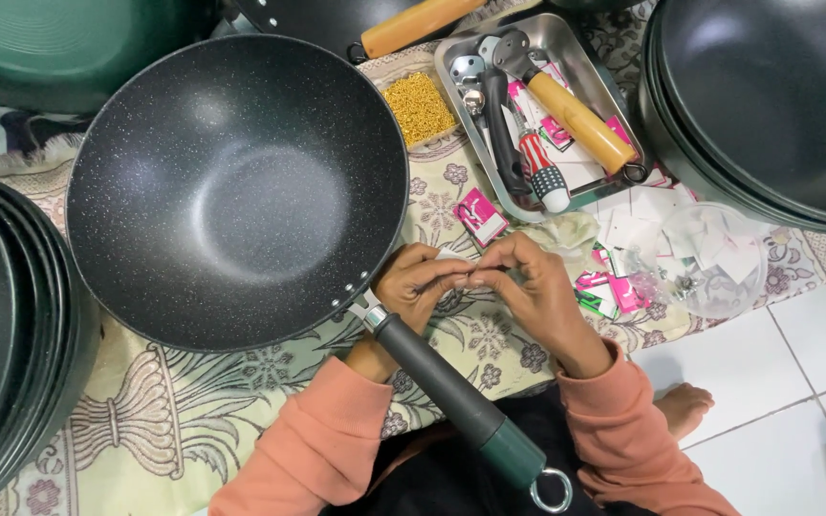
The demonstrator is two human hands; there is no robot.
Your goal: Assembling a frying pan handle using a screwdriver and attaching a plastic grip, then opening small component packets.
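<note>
A large black speckled wok lies on a patterned cloth, its dark green handle pointing toward me and ending in a metal ring. My left hand and my right hand meet just right of the handle's base, fingertips pinched together on a small pale piece that is too small to make out. Both sleeves are salmon coloured.
A metal tray holds a wooden-handled tool, a red and white screwdriver and small cards. Gold beads lie beside it. Stacked black woks stand at the left and the top right. A clear plastic bag lies on pink cards. White tiles and a bare foot are at the right.
</note>
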